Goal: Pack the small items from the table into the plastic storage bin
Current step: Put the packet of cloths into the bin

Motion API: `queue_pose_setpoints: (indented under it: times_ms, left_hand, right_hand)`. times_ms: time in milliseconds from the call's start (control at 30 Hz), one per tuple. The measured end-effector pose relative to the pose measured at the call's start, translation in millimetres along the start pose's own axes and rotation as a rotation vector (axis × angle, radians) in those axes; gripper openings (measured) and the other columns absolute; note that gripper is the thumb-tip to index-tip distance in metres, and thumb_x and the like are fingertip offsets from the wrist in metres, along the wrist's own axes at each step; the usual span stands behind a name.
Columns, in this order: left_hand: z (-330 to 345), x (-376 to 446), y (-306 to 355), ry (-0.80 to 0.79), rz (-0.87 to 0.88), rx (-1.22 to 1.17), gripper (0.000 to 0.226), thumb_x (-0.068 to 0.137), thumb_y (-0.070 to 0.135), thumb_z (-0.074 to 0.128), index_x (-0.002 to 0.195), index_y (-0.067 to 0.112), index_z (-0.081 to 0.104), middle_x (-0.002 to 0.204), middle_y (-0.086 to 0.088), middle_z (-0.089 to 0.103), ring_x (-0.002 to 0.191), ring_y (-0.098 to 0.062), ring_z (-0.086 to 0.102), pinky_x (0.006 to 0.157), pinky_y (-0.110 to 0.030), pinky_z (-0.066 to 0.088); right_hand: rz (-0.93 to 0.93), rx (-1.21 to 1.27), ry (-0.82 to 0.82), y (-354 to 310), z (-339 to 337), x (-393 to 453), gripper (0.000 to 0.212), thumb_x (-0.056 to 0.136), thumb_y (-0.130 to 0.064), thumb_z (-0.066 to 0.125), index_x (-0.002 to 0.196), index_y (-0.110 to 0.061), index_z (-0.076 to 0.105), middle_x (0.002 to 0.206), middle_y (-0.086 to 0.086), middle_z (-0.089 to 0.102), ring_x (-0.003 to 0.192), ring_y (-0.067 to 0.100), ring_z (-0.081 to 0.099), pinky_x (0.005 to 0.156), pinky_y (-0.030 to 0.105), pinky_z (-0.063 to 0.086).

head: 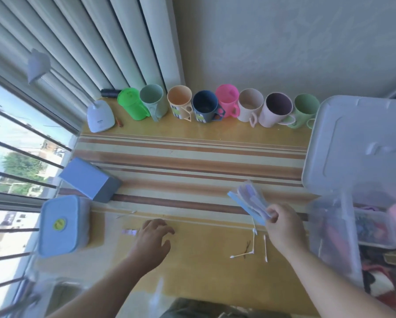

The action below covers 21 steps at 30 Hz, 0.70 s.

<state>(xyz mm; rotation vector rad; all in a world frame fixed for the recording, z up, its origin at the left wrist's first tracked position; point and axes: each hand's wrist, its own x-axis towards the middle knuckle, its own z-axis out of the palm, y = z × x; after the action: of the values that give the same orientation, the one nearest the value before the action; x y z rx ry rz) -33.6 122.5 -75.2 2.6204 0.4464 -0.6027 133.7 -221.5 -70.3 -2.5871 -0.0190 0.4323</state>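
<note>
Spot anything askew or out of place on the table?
Yes. The blue box at the left sits tipped at an angle rather than flat. A few cotton swabs lie scattered, crossing each other, with a dark hairpin among them. The cups along the wall stand upright in a row.

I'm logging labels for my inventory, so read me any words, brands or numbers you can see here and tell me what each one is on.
None can be read; each mark is too blurred or small.
Desk lamp base: small dark mark, unreadable.
Orange cup and dark blue cup: printed labels, unreadable.
Light green cup: dark lettering near the bottom, unreadable.
Blue lidded box: round yellow sticker, unreadable.
Bin lid: raised moulded mark, unreadable.
</note>
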Motion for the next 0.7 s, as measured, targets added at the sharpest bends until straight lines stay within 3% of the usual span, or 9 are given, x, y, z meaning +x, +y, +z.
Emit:
queue_pose_setpoints:
  times_ms: [100,233,333,467,567,700]
  left_hand:
    - [-12,-11,-46,0.152,-0.165,0.06,0.052,0.074,0.026,0.078,0.124,0.034,0.066,0.13,0.0,0.057,0.123,-0.032,0.05,0.098,-0.046,0.048]
    - [-15,-5,-95,0.117,-0.349,0.141,0.086,0.077,0.025,0.08,0.152,0.031,0.038,0.152,-0.009,0.036,0.133,-0.039,0.044,0.105,-0.048,0.044]
    - [-9,7,-100,0.094,-0.324,0.085,0.068,0.086,0.023,0.076,0.147,0.024,0.046,0.137,-0.009,0.047,0.121,-0.035,0.054,0.102,-0.043,0.043]
    - [-3,11,-78,0.111,-0.374,-0.042,0.03,0.097,0.04,0.063,0.113,0.015,0.062,0.104,-0.008,0.062,0.096,-0.034,0.06,0.078,-0.042,0.049]
    - [7,9,-52,0.024,-0.349,-0.028,0.038,0.101,0.05,0.051,0.099,0.014,0.064,0.094,-0.004,0.058,0.089,-0.028,0.057,0.071,-0.038,0.044]
    - [23,8,-13,-0.076,-0.223,0.12,0.04,0.1,0.058,0.045,0.102,0.024,0.065,0.106,0.001,0.057,0.106,-0.024,0.055,0.083,-0.038,0.049]
  right_hand:
    - [-0.008,-0.004,-0.001,1,2,-1,0.022,0.084,-0.001,0.067,0.092,-0.022,0.068,0.088,-0.011,0.054,0.077,0.017,0.055,0.059,0.029,0.04]
    - [-0.007,-0.039,-0.054,6,8,-2,0.029,0.082,-0.002,0.068,0.103,-0.021,0.069,0.091,-0.007,0.053,0.084,0.021,0.054,0.065,0.032,0.04]
    - [-0.038,-0.148,-0.056,14,21,-4,0.045,0.073,-0.014,0.077,0.116,-0.02,0.066,0.101,0.006,0.055,0.102,0.034,0.05,0.081,0.041,0.042]
    - [0.077,-0.265,-0.183,12,24,-2,0.081,0.074,-0.05,0.079,0.142,-0.025,0.041,0.125,0.007,0.052,0.12,0.039,0.048,0.091,0.049,0.049]
    - [0.073,-0.341,-0.229,5,22,-3,0.085,0.079,-0.053,0.075,0.147,-0.031,0.03,0.13,0.003,0.052,0.122,0.037,0.047,0.087,0.052,0.053]
    - [0.037,-0.411,-0.263,-4,26,-6,0.085,0.083,-0.045,0.073,0.152,-0.032,0.025,0.131,0.001,0.048,0.119,0.033,0.046,0.084,0.045,0.053]
